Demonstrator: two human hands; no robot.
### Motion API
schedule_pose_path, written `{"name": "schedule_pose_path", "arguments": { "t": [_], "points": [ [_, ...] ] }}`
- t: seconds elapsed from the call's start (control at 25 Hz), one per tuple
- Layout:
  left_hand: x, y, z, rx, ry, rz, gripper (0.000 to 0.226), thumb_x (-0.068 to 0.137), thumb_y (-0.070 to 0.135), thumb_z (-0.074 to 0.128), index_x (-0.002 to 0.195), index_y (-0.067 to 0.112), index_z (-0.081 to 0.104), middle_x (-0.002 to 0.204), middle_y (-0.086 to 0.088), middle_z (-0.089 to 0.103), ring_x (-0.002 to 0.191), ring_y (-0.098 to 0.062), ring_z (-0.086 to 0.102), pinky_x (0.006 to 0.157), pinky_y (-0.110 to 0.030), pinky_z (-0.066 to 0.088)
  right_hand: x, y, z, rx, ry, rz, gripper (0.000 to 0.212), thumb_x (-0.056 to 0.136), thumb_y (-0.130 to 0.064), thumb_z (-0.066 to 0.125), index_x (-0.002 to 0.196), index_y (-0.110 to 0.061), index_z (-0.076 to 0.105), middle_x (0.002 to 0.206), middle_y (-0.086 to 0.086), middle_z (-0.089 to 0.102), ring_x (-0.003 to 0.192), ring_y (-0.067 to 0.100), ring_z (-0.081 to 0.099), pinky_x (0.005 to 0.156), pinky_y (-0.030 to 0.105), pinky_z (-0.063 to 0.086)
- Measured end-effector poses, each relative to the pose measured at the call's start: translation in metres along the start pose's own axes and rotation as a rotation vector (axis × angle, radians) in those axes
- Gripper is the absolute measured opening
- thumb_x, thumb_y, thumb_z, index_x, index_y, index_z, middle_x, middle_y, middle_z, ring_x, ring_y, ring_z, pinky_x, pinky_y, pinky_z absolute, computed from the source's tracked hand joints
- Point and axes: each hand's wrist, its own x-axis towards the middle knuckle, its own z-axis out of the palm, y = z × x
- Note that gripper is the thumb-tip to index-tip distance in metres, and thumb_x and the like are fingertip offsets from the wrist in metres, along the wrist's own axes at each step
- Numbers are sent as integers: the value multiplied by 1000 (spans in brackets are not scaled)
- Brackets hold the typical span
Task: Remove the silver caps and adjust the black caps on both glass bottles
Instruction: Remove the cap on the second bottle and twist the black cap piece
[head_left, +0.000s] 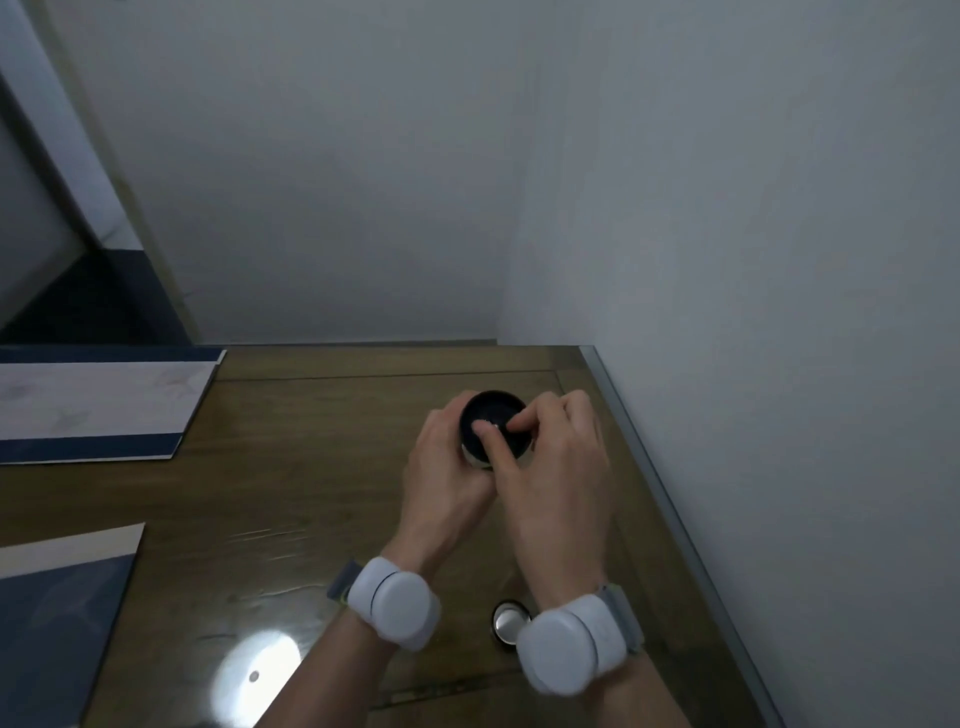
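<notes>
Right of centre, the left hand wraps around a bottle seen from above, while the right hand pinches something small at the middle of its black cap. At the lower right, a silver cap lies on the wooden table, beside the right wristband.

On my feed both forearms are bare, no sleeves. Each wrist carries a rounded, pale grey-white puck-shaped module on a grey fabric strap: the left wristband at lower centre of the frame, the right wristband toward lower right. A thin seam splits each casing.
</notes>
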Motion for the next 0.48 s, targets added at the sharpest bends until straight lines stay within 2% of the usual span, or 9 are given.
{"name": "schedule_pose_path", "arguments": {
  "t": [0.16,0.32,0.48],
  "points": [
    [-3,6,-2,41,-14,8,32,84,31,74,115,38,68,108,10,70,106,-18,67,88,-53,60,1,-4,0,-40,6,11,31,86,-53,68,90,-28,49,99,-9,42,88,11,50,59,11,25],
    [-5,6,1,62,-3,-37,36,89,30,76,121,42,65,112,7,69,104,-17,69,90,-52,60,6,-6,2,-27,11,75,31,86,-56,67,87,-31,48,98,-10,40,89,12,53,59,14,28],
    [-4,11,-1,-14,-27,-40,39,79,33,72,117,39,68,111,8,75,109,-21,70,91,-54,60,10,-3,-6,-19,-63,9,33,81,-58,70,87,-33,50,97,-12,41,88,10,53,58,10,27]
  ]
}}
